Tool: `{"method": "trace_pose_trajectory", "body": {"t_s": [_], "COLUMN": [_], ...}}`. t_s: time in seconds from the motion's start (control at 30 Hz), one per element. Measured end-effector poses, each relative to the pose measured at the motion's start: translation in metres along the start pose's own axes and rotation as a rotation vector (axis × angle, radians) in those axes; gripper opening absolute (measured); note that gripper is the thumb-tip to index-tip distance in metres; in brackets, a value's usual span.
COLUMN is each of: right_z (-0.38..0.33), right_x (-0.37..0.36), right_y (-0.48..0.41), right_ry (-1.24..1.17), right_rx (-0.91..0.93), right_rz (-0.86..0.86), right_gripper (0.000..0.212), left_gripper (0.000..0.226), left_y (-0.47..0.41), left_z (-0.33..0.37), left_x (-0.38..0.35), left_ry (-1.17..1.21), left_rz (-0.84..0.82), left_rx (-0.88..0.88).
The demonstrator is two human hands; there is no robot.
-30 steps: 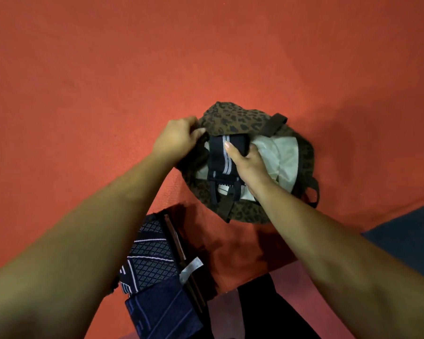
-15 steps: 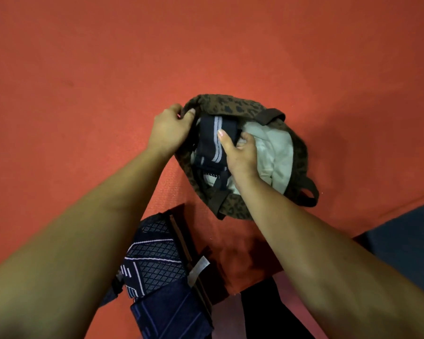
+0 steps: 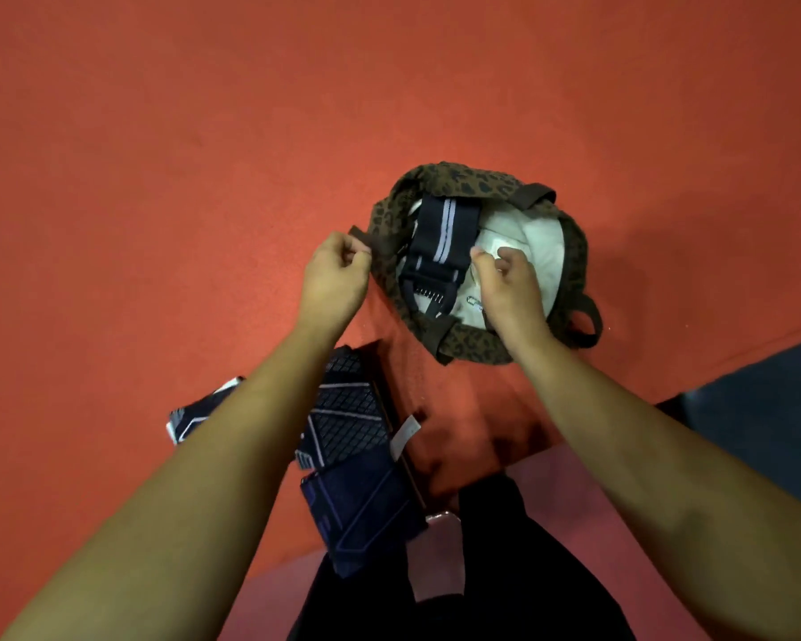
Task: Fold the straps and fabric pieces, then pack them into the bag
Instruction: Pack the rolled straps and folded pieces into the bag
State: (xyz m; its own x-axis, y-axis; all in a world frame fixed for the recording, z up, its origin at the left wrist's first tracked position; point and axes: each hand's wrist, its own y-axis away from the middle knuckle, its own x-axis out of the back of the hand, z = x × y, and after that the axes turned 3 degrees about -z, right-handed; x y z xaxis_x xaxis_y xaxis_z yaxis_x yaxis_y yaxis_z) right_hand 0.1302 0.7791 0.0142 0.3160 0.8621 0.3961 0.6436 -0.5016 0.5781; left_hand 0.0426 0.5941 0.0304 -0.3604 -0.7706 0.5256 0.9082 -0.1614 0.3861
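Strap (image 3: 438,229) lies inside bag (image 3: 463,178), left hand (image 3: 331,279) pinching its edge

light: dim, warm | shadows: soft, beneath forearms | blur: slight motion softness | edges: wide-angle stretch
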Motion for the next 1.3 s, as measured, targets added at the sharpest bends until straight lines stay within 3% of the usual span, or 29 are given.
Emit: {"method": "trace_pose_trajectory", "body": {"t_s": [0.13,0.33,0.5,0.57,0.63,0.7,0.77,0.83,0.9,1.0,1.13,1.3], "right_z": [0.016,0.074,0.111,0.125,0.135,0.139,0.138,0.141,0.143,0.148,0.148,0.140], "right_x": [0.002,-0.037,-0.071,-0.087,-0.100,-0.108,-0.109,-0.112,-0.114,-0.116,-0.101,-0.054], "right_y": [0.077,0.165,0.195,0.194,0.189,0.183,0.179,0.175,0.176,0.176,0.180,0.189], "right_ry": [-0.025,0.010,0.048,0.112,0.133,0.119,0.144,0.133,0.093,0.024,-0.050,-0.228], "right_rx": [0.042,-0.133,-0.197,-0.193,-0.179,-0.183,-0.184,-0.186,-0.191,-0.254,-0.408,-0.453], "right_rz": [-0.086,-0.433,-0.623,-0.617,-0.593,-0.517,-0.451,-0.473,-0.524,-0.552,-0.660,-0.616], "right_gripper": [0.042,0.048,0.070,0.074,0.065,0.065,0.061,0.032,0.021,0.023,0.044,0.035], "left_gripper": [0.015,0.005,0.049,0.075,0.090,0.071,0.054,0.060,0.068,0.063,0.058,0.057], "left_y": [0.073,0.178,0.226,0.235,0.236,0.237,0.239,0.239,0.237,0.234,0.235,0.243], "left_z": [-0.019,-0.066,-0.140,-0.159,-0.172,-0.183,-0.194,-0.201,-0.208,-0.211,-0.203,-0.165], "left_x": [0.004,0.011,0.020,0.016,0.010,0.003,-0.004,-0.009,-0.012,-0.009,-0.010,-0.021], "left_ry": [0.151,0.143,0.085,0.142,0.370,0.619,0.689,0.763,0.830,0.857,0.880,0.871], "left_rz": [-0.048,0.004,0.166,0.098,-0.011,-0.112,-0.200,-0.238,-0.242,-0.273,-0.434,-0.536], "left_rx": [0.061,0.027,0.247,0.445,0.635,0.739,0.751,0.747,0.749,0.749,0.730,0.707]}}
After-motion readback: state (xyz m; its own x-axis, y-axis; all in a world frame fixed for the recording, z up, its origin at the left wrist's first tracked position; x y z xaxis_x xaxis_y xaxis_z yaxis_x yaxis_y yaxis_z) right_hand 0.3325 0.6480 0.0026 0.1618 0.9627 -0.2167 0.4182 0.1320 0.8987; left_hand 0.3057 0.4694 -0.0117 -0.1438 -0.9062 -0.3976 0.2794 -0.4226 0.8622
